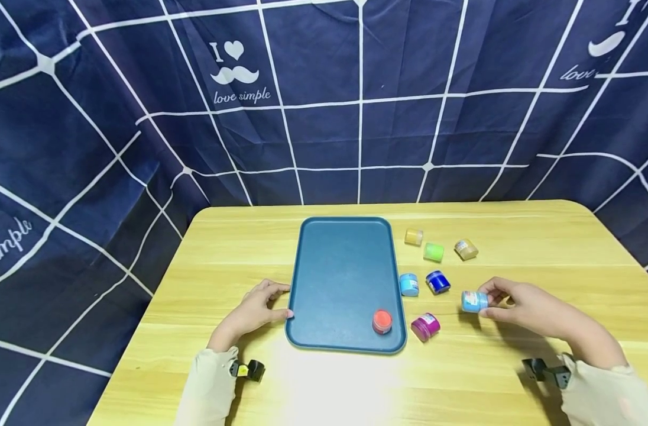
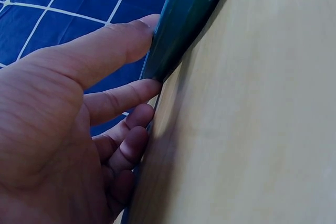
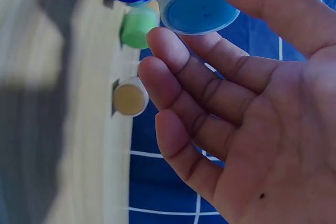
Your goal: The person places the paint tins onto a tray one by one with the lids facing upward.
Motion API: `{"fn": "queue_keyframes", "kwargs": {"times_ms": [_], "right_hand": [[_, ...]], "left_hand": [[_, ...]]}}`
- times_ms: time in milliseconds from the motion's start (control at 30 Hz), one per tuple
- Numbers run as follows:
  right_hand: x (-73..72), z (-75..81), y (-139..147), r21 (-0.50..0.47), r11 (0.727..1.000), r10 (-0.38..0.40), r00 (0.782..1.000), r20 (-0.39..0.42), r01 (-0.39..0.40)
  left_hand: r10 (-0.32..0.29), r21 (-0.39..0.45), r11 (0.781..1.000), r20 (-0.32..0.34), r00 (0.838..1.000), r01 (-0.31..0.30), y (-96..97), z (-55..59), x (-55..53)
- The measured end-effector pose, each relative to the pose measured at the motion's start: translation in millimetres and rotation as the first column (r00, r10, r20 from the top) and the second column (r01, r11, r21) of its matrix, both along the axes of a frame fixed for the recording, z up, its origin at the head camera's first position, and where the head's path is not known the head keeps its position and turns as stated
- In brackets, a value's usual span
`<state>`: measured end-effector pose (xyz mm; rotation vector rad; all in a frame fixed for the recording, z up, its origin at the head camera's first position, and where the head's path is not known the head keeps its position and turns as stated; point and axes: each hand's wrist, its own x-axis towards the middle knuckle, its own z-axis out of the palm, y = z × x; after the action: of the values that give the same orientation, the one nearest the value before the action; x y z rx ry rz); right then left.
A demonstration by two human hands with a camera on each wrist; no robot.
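In the head view, my right hand [image 1: 521, 305] pinches a light blue paint jar [image 1: 474, 302] between thumb and fingers. The jar is tipped on its side above the table; its round blue end [image 3: 202, 11] shows in the right wrist view. My left hand [image 1: 253, 310] touches the left rim of a dark teal tray [image 1: 345, 278] with thumb and index finger. In the left wrist view, the tray's edge [image 2: 181, 19] meets those fingertips. A red paint jar [image 1: 382, 321] stands inside the tray's lower right corner.
Right of the tray lie a purple jar [image 1: 425, 326], another light blue jar [image 1: 409, 284], a dark blue jar [image 1: 438, 282], a green jar [image 1: 433, 252], a yellow jar [image 1: 413, 236] and a tan jar [image 1: 466, 249]. Dark blue cloth [image 1: 324, 142] hangs behind the wooden table [image 1: 239, 248].
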<state>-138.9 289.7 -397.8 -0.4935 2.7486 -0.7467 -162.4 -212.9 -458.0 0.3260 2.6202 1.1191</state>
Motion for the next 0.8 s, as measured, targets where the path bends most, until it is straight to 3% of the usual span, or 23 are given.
{"fn": "queue_keyframes", "kwargs": {"times_ms": [333, 800], "right_hand": [[-3.9, 13.5, -16, -0.037, 0.999, 0.033, 0.997, -0.073, -0.036], [-9.1, 28.3, -43, -0.08, 0.993, 0.083, 0.994, -0.075, -0.089]], "left_hand": [[0.013, 0.004, 1.0, 0.016, 1.0, -0.013, 0.1, 0.2, 1.4], [-0.003, 0.0, 1.0, 0.006, 1.0, 0.003, -1.6, -0.6, -0.9]]}}
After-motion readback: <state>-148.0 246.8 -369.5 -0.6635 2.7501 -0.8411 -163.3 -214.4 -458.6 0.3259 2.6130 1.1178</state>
